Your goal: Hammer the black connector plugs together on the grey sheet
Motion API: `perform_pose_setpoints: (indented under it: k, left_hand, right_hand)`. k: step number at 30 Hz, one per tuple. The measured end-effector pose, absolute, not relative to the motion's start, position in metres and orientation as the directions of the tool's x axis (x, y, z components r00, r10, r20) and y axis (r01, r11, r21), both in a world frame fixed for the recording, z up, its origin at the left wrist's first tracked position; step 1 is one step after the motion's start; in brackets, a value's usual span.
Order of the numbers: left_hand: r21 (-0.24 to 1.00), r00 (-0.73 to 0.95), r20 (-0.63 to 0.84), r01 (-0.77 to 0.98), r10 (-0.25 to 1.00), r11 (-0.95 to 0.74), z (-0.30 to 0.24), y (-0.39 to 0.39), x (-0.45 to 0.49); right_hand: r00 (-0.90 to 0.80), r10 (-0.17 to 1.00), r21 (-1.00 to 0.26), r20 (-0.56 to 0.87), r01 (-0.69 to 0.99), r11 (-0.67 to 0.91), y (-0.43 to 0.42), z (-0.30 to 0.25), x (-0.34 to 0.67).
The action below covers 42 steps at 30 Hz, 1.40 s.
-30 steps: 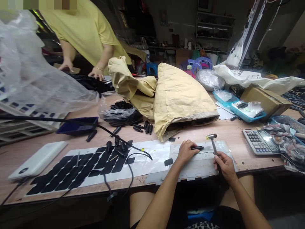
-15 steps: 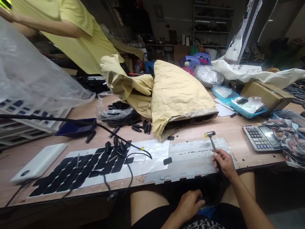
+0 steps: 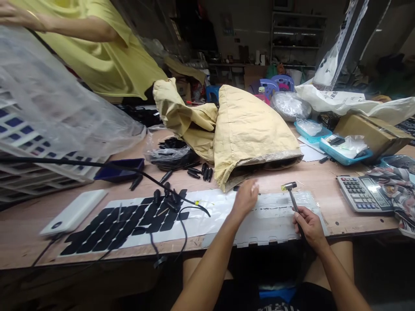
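In front of the tan sack (image 3: pixel 253 125), the right hand (image 3: pixel 309 224) grips a hammer (image 3: pixel 293 200); the blurred left hand (image 3: pixel 247 197) is close to the sack, its grip impossible to tell. A stray swing could strike its fingers.

The back of this room sits in gloom, while paler light falls on the wood-grain desk (image 3: pixel 350 223). Past its far edge I see a long counter (image 3: pixel 233 65) along the dark wall (image 3: pixel 251 21), a picture (image 3: pixel 227 23) hanging above, and open shelves (image 3: pixel 298 29) farther right. Purple chairs (image 3: pixel 268 85) and a blue stool (image 3: pixel 213 91) stand nearer. Toward the desk's far right corner, a perforated metal post (image 3: pixel 347 45) slants upward.
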State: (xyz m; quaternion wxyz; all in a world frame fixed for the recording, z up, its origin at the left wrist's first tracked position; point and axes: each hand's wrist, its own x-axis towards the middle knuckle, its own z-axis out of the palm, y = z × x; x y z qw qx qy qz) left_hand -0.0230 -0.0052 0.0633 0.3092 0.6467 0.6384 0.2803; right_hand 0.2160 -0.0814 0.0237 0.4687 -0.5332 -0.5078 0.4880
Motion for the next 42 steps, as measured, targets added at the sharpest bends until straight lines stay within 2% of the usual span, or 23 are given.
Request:
perform_pose_setpoints:
  k: [2,4,6,8,17,22,28,30,32,34,36,39,42]
  left_hand:
    - [0.594,-0.267,0.029,0.78,0.963,0.198,0.053,0.034,-0.031]
    - [0.497,-0.444,0.012,0.78,0.896,0.38,0.04,0.065,-0.041]
    - [0.477,-0.514,-0.059,0.739,0.856,0.477,0.029,0.086,-0.051]
    - [0.483,-0.523,-0.103,0.718,0.846,0.502,0.02,0.098,-0.059]
    - [0.495,-0.546,0.012,0.731,0.838,0.47,0.01,0.1,-0.06]
    - [0.622,-0.48,0.139,0.723,0.866,0.301,0.005,0.087,-0.051]
    - [0.75,-0.496,0.315,0.653,0.81,0.108,0.006,0.054,-0.051]
    - [0.8,-0.425,0.356,0.598,0.832,-0.037,0.009,0.034,-0.042]
    - [0.87,-0.239,0.329,0.453,0.914,-0.195,0.01,0.013,-0.027]
    - [0.923,0.014,0.258,0.291,0.966,-0.25,0.008,-0.003,-0.008]
    - [0.935,0.199,0.19,0.261,0.962,-0.238,0.004,-0.011,0.006]
    - [0.899,0.302,0.174,0.34,0.937,-0.277,-0.002,-0.01,0.013]
    - [0.89,0.29,0.201,0.346,0.936,-0.298,-0.003,-0.004,0.008]
  right_hand:
    - [0.009,0.999,-0.995,-0.041,0.088,-0.041,-0.081,0.024,0.216]
    - [0.005,0.999,-0.995,-0.038,0.091,-0.038,-0.081,0.024,0.216]
    - [-0.001,0.999,-0.995,-0.041,0.092,-0.041,-0.082,0.024,0.217]
    - [-0.005,0.999,-0.995,-0.051,0.089,-0.051,-0.082,0.024,0.217]
    - [-0.007,0.998,-0.994,-0.068,0.089,-0.068,-0.081,0.018,0.219]
    - [-0.009,0.999,-0.995,-0.05,0.09,-0.049,-0.08,0.018,0.219]
    - [-0.001,0.999,-0.995,-0.046,0.086,-0.046,-0.081,0.021,0.217]
    - [0.001,0.998,-0.995,-0.06,0.084,-0.06,-0.081,0.021,0.216]
    - [-0.001,0.998,-0.995,-0.06,0.08,-0.059,-0.081,0.021,0.217]
    - [-0.006,0.999,-0.996,-0.052,0.077,-0.052,-0.081,0.02,0.217]
    - [-0.006,0.999,-0.996,-0.048,0.079,-0.048,-0.081,0.019,0.217]
    - [0.018,0.999,-0.994,-0.037,0.102,-0.039,-0.083,0.018,0.217]
    - [0.045,0.999,-0.986,-0.028,0.165,-0.036,-0.086,0.02,0.217]
